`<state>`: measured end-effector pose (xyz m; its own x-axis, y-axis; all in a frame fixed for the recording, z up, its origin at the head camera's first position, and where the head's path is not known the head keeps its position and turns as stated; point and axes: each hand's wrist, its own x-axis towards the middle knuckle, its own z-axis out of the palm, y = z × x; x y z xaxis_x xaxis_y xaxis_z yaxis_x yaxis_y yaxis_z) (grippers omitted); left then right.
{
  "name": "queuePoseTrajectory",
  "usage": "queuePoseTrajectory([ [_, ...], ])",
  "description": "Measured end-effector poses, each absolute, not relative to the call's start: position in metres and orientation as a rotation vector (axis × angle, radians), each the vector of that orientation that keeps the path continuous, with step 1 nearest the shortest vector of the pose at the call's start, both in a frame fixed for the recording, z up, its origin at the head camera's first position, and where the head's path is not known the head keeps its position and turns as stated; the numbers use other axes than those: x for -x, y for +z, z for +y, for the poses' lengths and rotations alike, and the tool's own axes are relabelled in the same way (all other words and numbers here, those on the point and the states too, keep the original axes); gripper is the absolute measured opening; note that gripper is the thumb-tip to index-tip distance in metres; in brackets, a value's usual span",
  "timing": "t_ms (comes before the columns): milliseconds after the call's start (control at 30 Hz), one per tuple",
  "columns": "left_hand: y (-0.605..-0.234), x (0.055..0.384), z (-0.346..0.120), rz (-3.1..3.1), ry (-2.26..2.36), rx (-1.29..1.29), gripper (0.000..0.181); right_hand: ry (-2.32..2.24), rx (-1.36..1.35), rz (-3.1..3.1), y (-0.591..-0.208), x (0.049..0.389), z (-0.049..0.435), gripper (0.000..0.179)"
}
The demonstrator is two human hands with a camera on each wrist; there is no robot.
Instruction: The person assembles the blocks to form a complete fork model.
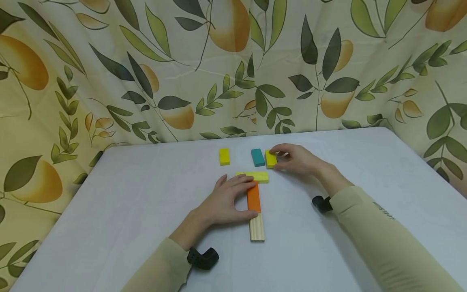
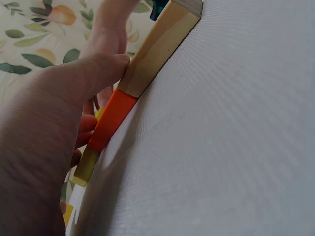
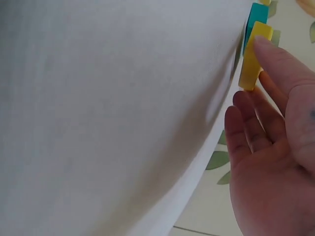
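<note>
My right hand (image 1: 300, 160) pinches a small yellow block (image 1: 270, 159) between thumb and fingers, at its ends in the head view. A teal block (image 1: 258, 157) lies just left of it. My left hand (image 1: 227, 199) rests on a T-shaped row with fingers spread. Its fingertips touch near where a yellow-green crosswise block (image 1: 261, 177) meets an orange block (image 1: 254, 198); its thumb touches near the joint of the orange and a plain wooden block (image 1: 257, 229). In the left wrist view the thumb lies against the wooden block (image 2: 157, 51).
Another yellow block (image 1: 224, 156) stands apart, left of the teal one. A white cloth (image 1: 120, 227) covers the table, and a fruit-patterned curtain (image 1: 233, 101) hangs behind its far edge. Each wrist wears a black camera mount, as on the left wrist (image 1: 203, 259).
</note>
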<state>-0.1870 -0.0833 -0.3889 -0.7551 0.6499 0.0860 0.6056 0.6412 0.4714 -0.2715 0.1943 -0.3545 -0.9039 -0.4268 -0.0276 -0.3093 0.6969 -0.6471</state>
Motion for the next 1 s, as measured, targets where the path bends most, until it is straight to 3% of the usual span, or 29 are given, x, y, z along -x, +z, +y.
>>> queuePoseTrajectory([
  [1000, -0.389, 0.186, -0.083, 2.807, 0.671, -1.101, 0.071, -0.885, 0.653, 2.733, -0.356, 0.268, 0.18, 0.048],
])
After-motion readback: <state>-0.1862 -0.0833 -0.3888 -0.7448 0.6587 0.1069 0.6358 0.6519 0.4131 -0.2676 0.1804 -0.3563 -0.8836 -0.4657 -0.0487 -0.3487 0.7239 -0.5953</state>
